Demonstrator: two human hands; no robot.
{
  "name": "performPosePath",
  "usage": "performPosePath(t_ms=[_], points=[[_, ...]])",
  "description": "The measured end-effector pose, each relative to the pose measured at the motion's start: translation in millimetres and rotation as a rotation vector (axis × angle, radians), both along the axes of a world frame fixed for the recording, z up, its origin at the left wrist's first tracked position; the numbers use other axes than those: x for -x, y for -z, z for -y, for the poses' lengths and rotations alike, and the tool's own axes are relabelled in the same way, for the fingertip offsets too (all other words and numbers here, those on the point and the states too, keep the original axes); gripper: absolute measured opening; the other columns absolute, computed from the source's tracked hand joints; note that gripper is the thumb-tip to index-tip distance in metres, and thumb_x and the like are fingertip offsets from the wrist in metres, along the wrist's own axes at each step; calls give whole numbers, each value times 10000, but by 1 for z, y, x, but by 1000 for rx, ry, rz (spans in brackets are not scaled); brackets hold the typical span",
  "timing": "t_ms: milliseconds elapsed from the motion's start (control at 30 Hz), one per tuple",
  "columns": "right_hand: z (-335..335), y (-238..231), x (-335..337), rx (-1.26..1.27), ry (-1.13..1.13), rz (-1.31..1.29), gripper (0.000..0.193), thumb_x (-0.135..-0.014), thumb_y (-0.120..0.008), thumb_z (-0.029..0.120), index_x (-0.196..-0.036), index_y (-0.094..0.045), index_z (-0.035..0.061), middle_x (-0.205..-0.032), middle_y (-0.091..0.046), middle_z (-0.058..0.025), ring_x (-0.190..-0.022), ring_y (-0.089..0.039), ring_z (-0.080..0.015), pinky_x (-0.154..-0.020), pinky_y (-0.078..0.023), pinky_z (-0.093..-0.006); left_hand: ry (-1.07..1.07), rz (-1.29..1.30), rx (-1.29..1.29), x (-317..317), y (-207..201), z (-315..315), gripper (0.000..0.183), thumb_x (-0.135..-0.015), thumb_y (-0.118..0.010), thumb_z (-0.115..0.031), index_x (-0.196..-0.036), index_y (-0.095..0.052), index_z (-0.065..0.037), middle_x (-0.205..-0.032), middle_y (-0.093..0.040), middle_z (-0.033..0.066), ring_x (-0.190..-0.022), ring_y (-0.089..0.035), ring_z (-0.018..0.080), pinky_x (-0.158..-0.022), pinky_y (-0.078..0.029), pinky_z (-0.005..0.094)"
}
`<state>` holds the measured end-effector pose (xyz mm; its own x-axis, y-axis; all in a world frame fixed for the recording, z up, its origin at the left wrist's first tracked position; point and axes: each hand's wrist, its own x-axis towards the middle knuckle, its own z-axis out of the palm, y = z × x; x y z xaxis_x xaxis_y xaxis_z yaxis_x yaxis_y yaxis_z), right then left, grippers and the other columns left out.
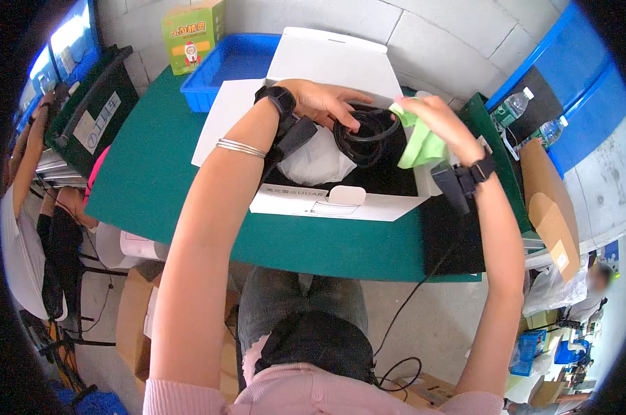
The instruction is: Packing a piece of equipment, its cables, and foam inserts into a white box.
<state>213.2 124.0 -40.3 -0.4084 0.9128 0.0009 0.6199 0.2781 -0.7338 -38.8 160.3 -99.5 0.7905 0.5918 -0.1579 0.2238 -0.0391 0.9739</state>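
Note:
An open white cardboard box [403, 209] stands on the green table in front of me, its lid raised at the back and its inside black. My left hand [320, 101] reaches over it, thumb and fingers closed on a coil of black cable [358, 144] at the box's middle. Pinched in my right hand [441, 124] is a light green cloth [422, 144], which hangs over the box's right side close to the coil. A white wrapped object [318, 159] lies in the box to the left of the coil, partly hidden by my left wrist.
Behind the box are a blue plastic bin [219, 62] and a green carton [194, 41]. Plastic bottles [513, 107] and an open brown carton [551, 197] stand to the right. A black cable [413, 294] trails off the table's front edge. Another person's arm [28, 149] shows at far left.

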Motion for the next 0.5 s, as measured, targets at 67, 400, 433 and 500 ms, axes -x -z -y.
performPosePath(t_ms=[67,400,433,500], points=[[-5,11,5,37,-56,80,327,-861,-603,305,-929,-698,-1,-865,-664,-18,-800,-580,-90,-733,-433,-225,-8,13,16,0,0,1,916,-828,-706,-164,-1507,-101,-56,-1045,-615,99,-861,-579,125,-671,-440,230],[24,20,5,-278,-29,-49,217,-814,-588,131,-974,-576,-15,-889,-633,-111,-823,-608,-178,-739,-462,-282,-21,10,35,0,-14,12,878,-824,-684,-215,-1485,-132,-44,-1157,-593,171,-900,-614,178,-686,-472,297],[27,19,4,-301,-30,-72,225,-823,-581,120,-1004,-560,-12,-916,-630,-120,-848,-609,-185,-756,-462,-285,4,3,48,-1,-15,12,856,-828,-683,-228,-1482,-161,-49,-1172,-588,169,-899,-612,175,-695,-473,298],[29,17,3,-327,-70,-75,222,-846,-567,102,-1041,-527,4,-936,-620,-107,-870,-602,-172,-767,-460,-281,54,-8,71,-2,-15,12,813,-836,-679,-256,-1476,-218,-59,-1201,-576,163,-897,-609,171,-713,-477,300]])
